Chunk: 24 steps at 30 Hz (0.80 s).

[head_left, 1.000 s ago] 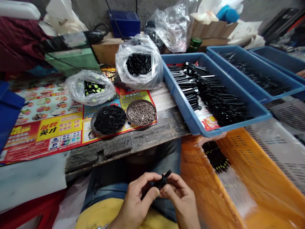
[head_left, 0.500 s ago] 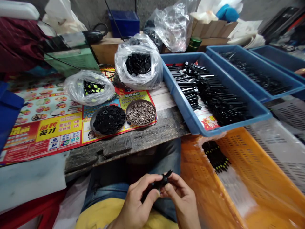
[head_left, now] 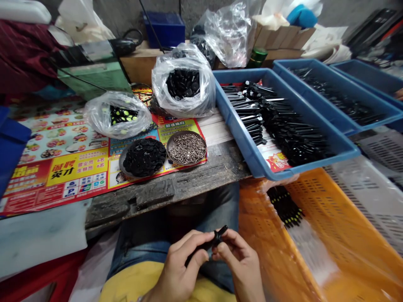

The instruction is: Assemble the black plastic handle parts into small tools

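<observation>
head view: the black part (head_left: 218, 238) is located between the left hand (head_left: 184, 265) and the right hand (head_left: 239, 262), above the person's lap and off the near edge of the surface (head_left: 217, 165). the left fingers grasp the part, index finger along the top, thumb below. the part is tilted; its narrow end projects up and to the right, past the left fingertips and just beside the right index finger. the right fingers are bent at the thicker collar; whether they also pinch it cannot be told. on the surface, a dish of black pieces (head_left: 144, 157) stands beside a dish of screws (head_left: 186, 149). to the right, a blue tray (head_left: 315, 165) contains black rods (head_left: 292, 126); below it is an orange crate (head_left: 355, 235).
</observation>
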Available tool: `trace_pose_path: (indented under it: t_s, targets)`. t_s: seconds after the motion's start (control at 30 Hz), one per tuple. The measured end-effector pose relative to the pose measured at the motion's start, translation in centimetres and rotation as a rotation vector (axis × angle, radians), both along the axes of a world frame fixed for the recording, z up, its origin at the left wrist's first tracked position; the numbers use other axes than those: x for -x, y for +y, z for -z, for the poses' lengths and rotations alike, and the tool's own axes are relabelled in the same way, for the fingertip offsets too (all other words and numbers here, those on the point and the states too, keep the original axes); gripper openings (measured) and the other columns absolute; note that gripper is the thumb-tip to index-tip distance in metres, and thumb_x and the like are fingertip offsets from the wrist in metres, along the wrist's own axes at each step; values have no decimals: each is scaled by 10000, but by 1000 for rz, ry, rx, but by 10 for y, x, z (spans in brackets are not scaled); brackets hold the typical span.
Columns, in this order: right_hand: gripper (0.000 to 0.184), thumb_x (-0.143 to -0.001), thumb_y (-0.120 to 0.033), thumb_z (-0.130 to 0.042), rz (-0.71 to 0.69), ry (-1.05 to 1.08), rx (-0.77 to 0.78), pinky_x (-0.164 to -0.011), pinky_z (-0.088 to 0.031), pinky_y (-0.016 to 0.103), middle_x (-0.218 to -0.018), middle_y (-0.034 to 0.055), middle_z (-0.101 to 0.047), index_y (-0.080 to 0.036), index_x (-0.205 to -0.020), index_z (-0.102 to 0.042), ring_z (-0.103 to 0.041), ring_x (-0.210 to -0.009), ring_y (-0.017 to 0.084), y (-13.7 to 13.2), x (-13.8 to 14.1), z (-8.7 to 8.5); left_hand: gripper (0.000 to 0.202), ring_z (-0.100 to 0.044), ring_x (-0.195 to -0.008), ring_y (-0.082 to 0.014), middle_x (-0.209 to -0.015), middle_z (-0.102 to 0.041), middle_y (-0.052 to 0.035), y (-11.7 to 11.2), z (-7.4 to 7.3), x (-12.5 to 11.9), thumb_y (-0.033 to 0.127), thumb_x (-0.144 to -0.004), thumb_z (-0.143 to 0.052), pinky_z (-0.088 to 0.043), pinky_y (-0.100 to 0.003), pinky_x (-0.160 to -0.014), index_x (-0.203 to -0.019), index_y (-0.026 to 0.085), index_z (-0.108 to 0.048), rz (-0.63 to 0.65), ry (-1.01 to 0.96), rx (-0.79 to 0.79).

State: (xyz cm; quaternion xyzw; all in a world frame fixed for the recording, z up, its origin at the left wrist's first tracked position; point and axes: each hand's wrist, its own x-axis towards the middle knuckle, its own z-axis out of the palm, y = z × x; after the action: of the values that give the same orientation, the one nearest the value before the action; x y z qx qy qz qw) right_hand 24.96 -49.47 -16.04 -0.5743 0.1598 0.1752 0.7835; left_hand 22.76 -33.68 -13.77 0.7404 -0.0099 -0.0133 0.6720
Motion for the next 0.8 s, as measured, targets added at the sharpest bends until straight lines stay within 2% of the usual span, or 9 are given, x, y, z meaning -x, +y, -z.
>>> trace_pose_path:
  t_s: [0.13, 0.27, 0.43, 0.57, 0.8]
  targets:
    - [199, -674, -335, -839, 38, -3, 28, -531, -560, 187, -672, 6, -699, -216, -817, -770, -615, -549, 123, 1, 1, -2, 324, -684, -931, -167, -1028, -725, -30, -1, 1, 1, 101, -892, -563, -522, -204, -827, -1142, 276, -669, -4, 15, -5]
    - [201, -674, -316, -840, -17, -6, 15, -540, -573, 210, -708, 19, -715, -215, -835, -774, -639, -574, 143, 0, 0, -1, 291, -680, -909, -185, -1013, -717, -39, -2, 4, 3, 132, -902, -554, -536, -247, -826, -1134, 266, -666, -9, 45, -12]
    - [216, -640, -352, -857, 44, -2, 12, -508, -563, 191, -687, 11, -710, -225, -799, -786, -626, -549, 129, 3, -1, -3, 293, -678, -837, -153, -1026, -703, -8, -2, 9, 4, 147, -914, -548, -539, -202, -716, -1133, 310, -654, -18, 110, -13]
    - [228, -635, -353, -861, 45, 5, 25, -516, -566, 189, -708, 19, -722, -231, -816, -796, -635, -572, 134, 4, -2, -4, 278, -676, -943, -171, -1034, -719, -16, -2, 7, 1, 133, -903, -567, -516, -225, -845, -1113, 287, -667, -16, 75, -19]
    - [218, -656, -340, -855, 43, -8, 10, -530, -567, 176, -735, 21, -737, -242, -842, -799, -643, -583, 127, 3, -1, -3, 265, -683, -893, -164, -969, -720, -27, -2, 4, 0, 101, -891, -577, -520, -218, -807, -1070, 255, -697, -22, 23, 17]
